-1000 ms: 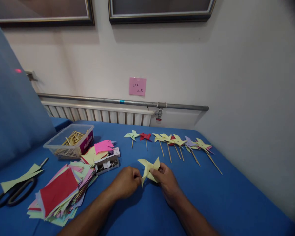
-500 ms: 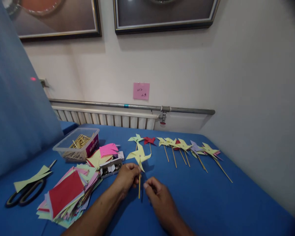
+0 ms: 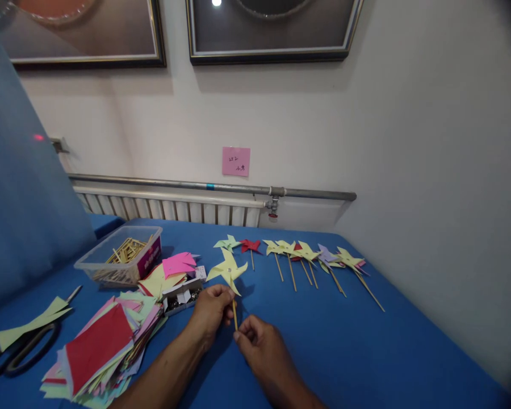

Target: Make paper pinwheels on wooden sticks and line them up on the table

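A yellow paper pinwheel [image 3: 227, 271] on a thin wooden stick stands upright above the blue table [image 3: 366, 352]. My left hand [image 3: 209, 312] pinches the stick just under the paper blades. My right hand [image 3: 258, 343] pinches the stick's lower end, close to the table top. Behind them, a row of several finished pinwheels [image 3: 298, 253] in green, red, yellow and purple lies flat with sticks pointing toward me.
A stack of coloured paper squares [image 3: 100, 346] lies at the left, with black scissors [image 3: 15, 355] and a yellow paper scrap beyond. A clear plastic box of wooden sticks [image 3: 121, 255], pink and yellow cut sheets [image 3: 176, 266] and a small box of pins [image 3: 181, 295] sit behind. A radiator runs along the wall.
One second ago both hands held the folded yellow paper flat at the table. Now the pinwheel stands on its stick, left hand near the top, right hand moved down to the stick's bottom end.
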`<state>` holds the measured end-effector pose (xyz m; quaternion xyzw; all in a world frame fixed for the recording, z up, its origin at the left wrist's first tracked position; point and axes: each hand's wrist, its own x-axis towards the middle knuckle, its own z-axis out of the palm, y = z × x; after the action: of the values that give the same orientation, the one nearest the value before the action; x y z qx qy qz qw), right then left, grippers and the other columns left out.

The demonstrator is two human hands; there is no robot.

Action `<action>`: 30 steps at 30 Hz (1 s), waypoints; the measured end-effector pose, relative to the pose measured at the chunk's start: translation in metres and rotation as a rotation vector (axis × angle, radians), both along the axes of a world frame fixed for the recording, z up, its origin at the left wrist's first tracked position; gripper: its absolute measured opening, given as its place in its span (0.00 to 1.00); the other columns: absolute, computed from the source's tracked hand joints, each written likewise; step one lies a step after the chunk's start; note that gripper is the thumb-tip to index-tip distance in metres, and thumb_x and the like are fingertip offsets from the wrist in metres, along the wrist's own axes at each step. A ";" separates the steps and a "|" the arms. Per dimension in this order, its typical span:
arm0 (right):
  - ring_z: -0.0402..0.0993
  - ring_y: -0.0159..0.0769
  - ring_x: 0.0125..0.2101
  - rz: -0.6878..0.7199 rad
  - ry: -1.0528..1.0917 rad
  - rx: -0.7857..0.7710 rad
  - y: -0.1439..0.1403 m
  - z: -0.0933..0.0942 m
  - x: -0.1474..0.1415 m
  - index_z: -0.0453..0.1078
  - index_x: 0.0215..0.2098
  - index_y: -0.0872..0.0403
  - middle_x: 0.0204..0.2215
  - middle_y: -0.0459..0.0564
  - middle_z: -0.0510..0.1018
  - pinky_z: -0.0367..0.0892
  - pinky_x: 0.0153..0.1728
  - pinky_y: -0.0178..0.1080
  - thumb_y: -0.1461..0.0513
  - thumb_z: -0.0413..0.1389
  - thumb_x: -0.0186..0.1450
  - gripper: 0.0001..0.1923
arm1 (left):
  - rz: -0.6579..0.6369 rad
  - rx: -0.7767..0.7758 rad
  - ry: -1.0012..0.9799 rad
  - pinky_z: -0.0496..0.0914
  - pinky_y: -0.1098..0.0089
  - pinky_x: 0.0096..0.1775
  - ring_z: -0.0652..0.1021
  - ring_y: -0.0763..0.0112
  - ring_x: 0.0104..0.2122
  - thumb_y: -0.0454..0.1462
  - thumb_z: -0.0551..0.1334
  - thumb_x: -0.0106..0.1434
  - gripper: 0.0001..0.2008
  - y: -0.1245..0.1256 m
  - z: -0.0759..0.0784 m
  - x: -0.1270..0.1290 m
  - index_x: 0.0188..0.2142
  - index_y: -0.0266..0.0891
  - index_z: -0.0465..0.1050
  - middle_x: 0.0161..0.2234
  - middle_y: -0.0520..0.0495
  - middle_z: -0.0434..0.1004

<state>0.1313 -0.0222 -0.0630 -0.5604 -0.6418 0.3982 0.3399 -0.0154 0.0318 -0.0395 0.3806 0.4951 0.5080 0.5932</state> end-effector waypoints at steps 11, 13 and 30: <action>0.73 0.34 0.27 -0.017 -0.120 0.032 0.001 0.000 0.001 0.70 0.29 0.51 0.24 0.44 0.78 0.58 0.29 0.34 0.64 0.58 0.67 0.08 | 0.008 -0.009 -0.054 0.62 0.75 0.18 0.70 0.78 0.16 0.50 0.78 0.39 0.23 -0.001 0.002 0.004 0.24 0.38 0.72 0.20 0.53 0.74; 0.73 0.34 0.26 -0.023 -0.137 0.028 0.002 0.001 0.001 0.71 0.29 0.51 0.24 0.44 0.78 0.58 0.29 0.34 0.64 0.57 0.67 0.08 | -0.003 -0.009 -0.062 0.63 0.74 0.18 0.70 0.77 0.16 0.51 0.78 0.39 0.24 -0.001 0.001 0.003 0.25 0.38 0.73 0.20 0.52 0.75; 0.81 0.40 0.33 -0.334 -0.503 0.020 0.073 0.035 0.053 0.78 0.34 0.53 0.29 0.52 0.85 0.62 0.32 0.36 0.62 0.53 0.71 0.12 | -0.102 0.247 0.503 0.57 0.71 0.30 0.69 0.71 0.24 0.35 0.67 0.57 0.07 -0.009 -0.021 0.016 0.23 0.39 0.76 0.20 0.54 0.71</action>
<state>0.1841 0.0511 -0.0282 -0.7357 -0.6089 0.1791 0.2364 0.0010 0.0230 -0.0601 0.5884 0.5415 0.4236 0.4255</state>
